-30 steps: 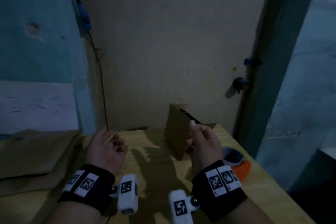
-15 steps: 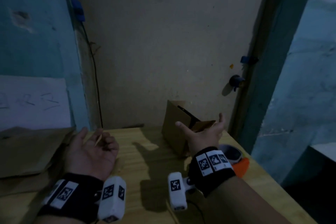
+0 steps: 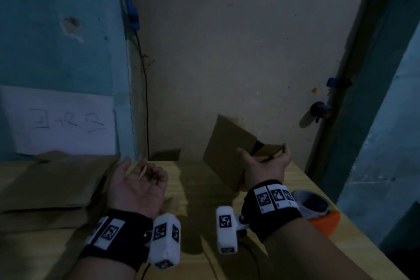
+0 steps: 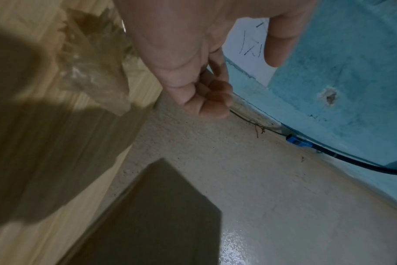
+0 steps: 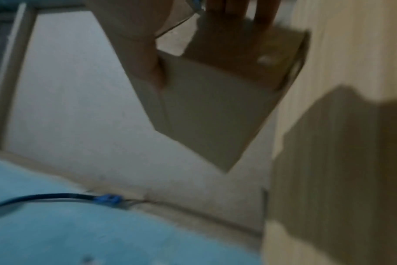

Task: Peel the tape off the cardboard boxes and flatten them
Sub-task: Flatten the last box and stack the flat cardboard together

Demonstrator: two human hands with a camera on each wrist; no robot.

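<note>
A small brown cardboard box point(image 3: 227, 148) stands tilted at the back of the wooden table point(image 3: 193, 191), its top open. My right hand point(image 3: 261, 154) grips it, the thumb on its left face and the fingers over the far flap. The right wrist view shows the box point(image 5: 211, 111) with the thumb point(image 5: 147, 62) flat against one face. My left hand point(image 3: 145, 170) lies palm up on the table to the left, fingers curled on a strip of peeled tape point(image 3: 143, 171). The crumpled clear tape point(image 4: 95, 71) trails beside the left hand point(image 4: 206, 89).
Flattened cardboard point(image 3: 45, 186) is stacked at the table's left, under a white paper sign point(image 3: 61, 123) on the blue wall. A grey tape roll point(image 3: 313, 204) and an orange tool point(image 3: 325, 223) sit by the table's right edge. A black cable point(image 3: 145, 98) runs down the wall corner.
My right hand has gone from raised near me out to the box and taken hold of it. The left hand has kept the tape and barely moved.
</note>
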